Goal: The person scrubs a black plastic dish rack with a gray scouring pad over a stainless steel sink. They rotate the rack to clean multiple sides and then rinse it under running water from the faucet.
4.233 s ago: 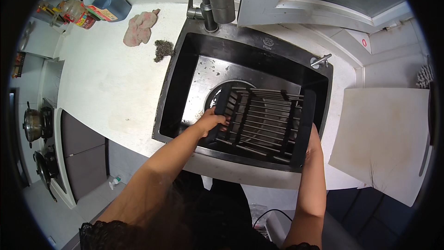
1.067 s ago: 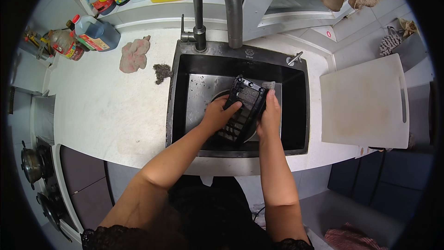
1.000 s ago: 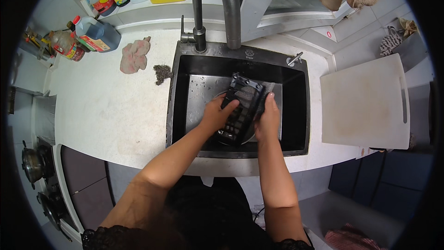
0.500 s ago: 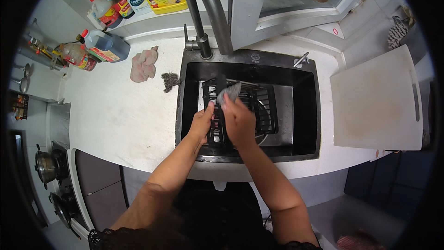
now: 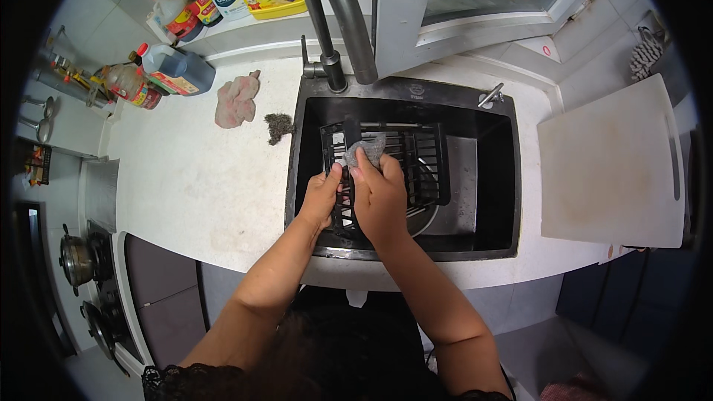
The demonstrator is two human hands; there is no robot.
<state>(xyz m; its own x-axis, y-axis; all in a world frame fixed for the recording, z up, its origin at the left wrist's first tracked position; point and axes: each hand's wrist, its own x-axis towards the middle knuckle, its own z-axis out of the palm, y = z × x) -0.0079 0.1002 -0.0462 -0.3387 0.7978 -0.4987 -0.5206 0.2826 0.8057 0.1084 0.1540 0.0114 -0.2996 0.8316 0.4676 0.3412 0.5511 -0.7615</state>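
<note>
Inside the black sink point(image 5: 508, 178) lies a black slatted rack point(image 5: 444, 167), slightly tilted. My left hand point(image 5: 321, 197) is closed on the near left part of the rack, thumb on top. Just right of it, my right hand point(image 5: 380, 197) grips a grey scrubbing cloth point(image 5: 368, 147) and presses it against a bar of the rack. Much of the cloth and the bar beneath is covered by my fingers. A round rim, partly hidden, shows under the rack.
A dark faucet point(image 5: 338, 22) arches over the sink's back left. On the left counter lie a steel-wool scrubber point(image 5: 278, 128) and a pinkish rag point(image 5: 238, 100), with bottles point(image 5: 178, 70) behind. A white cutting board point(image 5: 613, 167) leans at the right. An open window point(image 5: 460, 33) stands behind.
My right hand and the grey cloth, blurred before, have shifted slightly along the rack and now show sharply. My left hand keeps its hold. The whole view has shifted a little.
</note>
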